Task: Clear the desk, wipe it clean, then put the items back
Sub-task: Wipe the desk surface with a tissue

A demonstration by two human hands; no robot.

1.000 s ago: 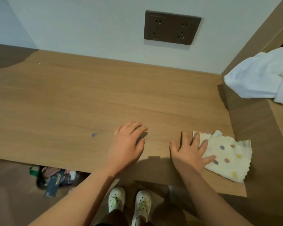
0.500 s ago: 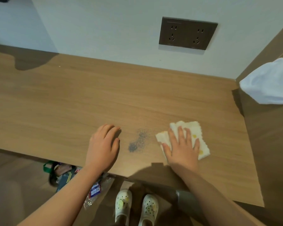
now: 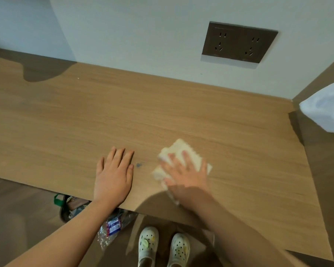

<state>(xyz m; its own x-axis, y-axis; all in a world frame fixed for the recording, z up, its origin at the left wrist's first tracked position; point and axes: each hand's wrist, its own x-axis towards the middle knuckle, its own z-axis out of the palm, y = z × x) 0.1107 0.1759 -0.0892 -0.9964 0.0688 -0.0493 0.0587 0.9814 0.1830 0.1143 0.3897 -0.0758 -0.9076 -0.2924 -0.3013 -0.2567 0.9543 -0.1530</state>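
Observation:
A bare wooden desk [image 3: 162, 116] fills the view. My right hand [image 3: 183, 170] lies flat with spread fingers on a cream cloth [image 3: 181, 149], pressing it onto the desk near the front edge; hand and cloth are blurred by motion. A small dark blue-grey smudge [image 3: 138, 165] marks the wood just left of the cloth. My left hand [image 3: 114, 174] rests palm down with straight fingers on the desk, left of the smudge.
A dark double socket plate [image 3: 237, 43] is on the white wall behind. White fabric [image 3: 326, 108] hangs over the brown side panel at the right. Bags and a plastic wrapper [image 3: 112, 226] lie on the floor under the desk, beside my white shoes [image 3: 162, 245].
My right hand slid the cloth left from the desk's right end to the stain. The dark smudge has shrunk from a wide smear to a small spot. My left hand stayed flat.

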